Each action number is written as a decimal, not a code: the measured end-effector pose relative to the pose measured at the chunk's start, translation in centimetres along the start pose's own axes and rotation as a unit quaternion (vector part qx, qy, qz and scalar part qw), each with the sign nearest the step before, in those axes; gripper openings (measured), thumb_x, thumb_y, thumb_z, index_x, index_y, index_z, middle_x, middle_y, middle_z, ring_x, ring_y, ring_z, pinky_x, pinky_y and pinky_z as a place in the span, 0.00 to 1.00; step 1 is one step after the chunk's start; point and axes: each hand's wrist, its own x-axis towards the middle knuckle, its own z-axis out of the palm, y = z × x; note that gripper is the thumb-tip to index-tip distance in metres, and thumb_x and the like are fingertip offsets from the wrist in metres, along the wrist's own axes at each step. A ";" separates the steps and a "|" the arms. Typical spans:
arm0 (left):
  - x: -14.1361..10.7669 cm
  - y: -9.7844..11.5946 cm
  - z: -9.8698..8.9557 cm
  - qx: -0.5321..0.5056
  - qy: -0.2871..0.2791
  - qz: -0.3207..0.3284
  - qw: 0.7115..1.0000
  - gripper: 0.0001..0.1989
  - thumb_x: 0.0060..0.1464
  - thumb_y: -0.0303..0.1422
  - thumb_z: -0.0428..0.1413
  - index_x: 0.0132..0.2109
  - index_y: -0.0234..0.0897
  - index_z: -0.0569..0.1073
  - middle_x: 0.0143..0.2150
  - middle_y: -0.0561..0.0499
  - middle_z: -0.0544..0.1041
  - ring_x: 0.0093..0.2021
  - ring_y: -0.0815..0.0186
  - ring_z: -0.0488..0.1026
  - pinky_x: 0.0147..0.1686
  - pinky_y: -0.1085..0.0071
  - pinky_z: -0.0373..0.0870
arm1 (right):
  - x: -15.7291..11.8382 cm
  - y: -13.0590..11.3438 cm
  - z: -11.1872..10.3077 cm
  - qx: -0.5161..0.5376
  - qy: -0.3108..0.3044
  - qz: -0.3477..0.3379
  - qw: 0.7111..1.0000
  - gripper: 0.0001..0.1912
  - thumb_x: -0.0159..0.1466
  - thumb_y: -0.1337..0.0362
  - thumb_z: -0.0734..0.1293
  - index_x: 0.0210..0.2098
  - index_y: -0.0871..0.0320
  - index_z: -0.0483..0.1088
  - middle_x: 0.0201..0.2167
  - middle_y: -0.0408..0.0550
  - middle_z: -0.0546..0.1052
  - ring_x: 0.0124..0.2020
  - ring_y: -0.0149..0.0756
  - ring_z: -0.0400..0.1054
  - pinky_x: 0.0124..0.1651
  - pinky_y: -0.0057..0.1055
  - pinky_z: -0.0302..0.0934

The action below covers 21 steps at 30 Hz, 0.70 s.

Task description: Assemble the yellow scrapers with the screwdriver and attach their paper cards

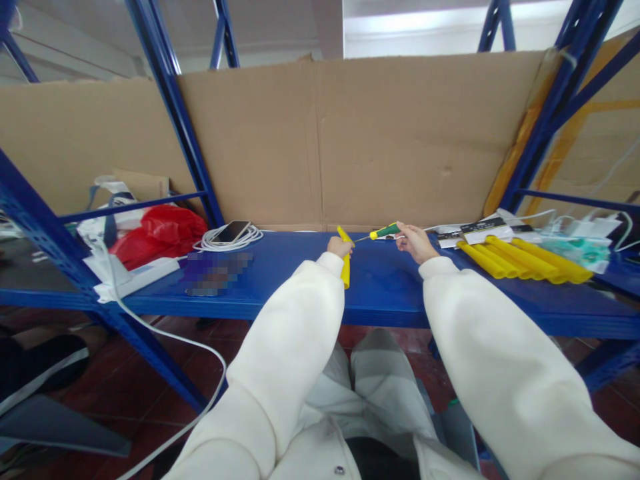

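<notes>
My left hand (340, 247) is closed around a yellow tube (346, 272), which stands tilted near the middle of the shelf, one end above the fist and one below. Between the fingers of my right hand (416, 242) is what looks like a soldering iron (386, 231), with a green and yellow handle and a thin metal shaft. Its shaft points left and its tip meets the tube beside my left hand; the exact contact is too small to tell. A white cord runs off to the right behind my right hand.
Several yellow tubes (520, 259) lie side by side at the right, near small black-and-white boxes (485, 230). Leftward are a phone (234, 231) on a coiled white cable (210, 241), a red plastic bag (167, 230) and a white power strip (150, 275). Cardboard (400, 140) backs the blue shelf (295, 267).
</notes>
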 end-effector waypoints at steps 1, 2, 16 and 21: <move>-0.1 0.0 0.0 -0.002 0.000 0.000 1.000 0.04 0.52 0.24 0.60 0.31 0.27 0.77 0.27 0.45 0.80 0.23 0.69 0.75 0.24 0.76 0.69 | 0.0 0.0 0.0 -0.001 0.001 0.002 1.000 0.22 0.53 0.49 0.75 0.28 0.57 0.65 0.19 0.38 0.69 0.15 0.23 0.61 0.15 0.21 0.53; -0.1 0.0 0.0 -0.003 0.000 0.001 1.000 0.04 0.52 0.25 0.60 0.30 0.27 0.77 0.26 0.45 0.80 0.23 0.68 0.75 0.25 0.76 0.69 | 0.0 0.0 0.0 -0.002 0.001 0.003 1.000 0.21 0.53 0.49 0.75 0.29 0.57 0.65 0.19 0.38 0.69 0.14 0.23 0.60 0.15 0.21 0.53; -0.4 0.0 -0.2 -0.001 0.001 0.003 1.000 0.04 0.52 0.24 0.59 0.31 0.26 0.78 0.24 0.47 0.78 0.20 0.71 0.72 0.23 0.77 0.67 | -0.3 -0.3 0.0 0.026 -0.065 0.005 0.998 0.17 0.55 0.53 0.75 0.36 0.55 0.69 0.16 0.36 0.66 0.16 0.26 0.60 0.17 0.22 0.52; -0.6 0.2 -0.2 0.003 0.005 0.000 1.000 0.05 0.52 0.24 0.60 0.28 0.28 0.76 0.23 0.47 0.77 0.20 0.70 0.73 0.22 0.78 0.66 | -0.4 -0.3 0.1 0.029 -0.054 -0.004 0.998 0.21 0.52 0.50 0.76 0.27 0.56 0.65 0.15 0.36 0.65 0.16 0.25 0.59 0.17 0.22 0.53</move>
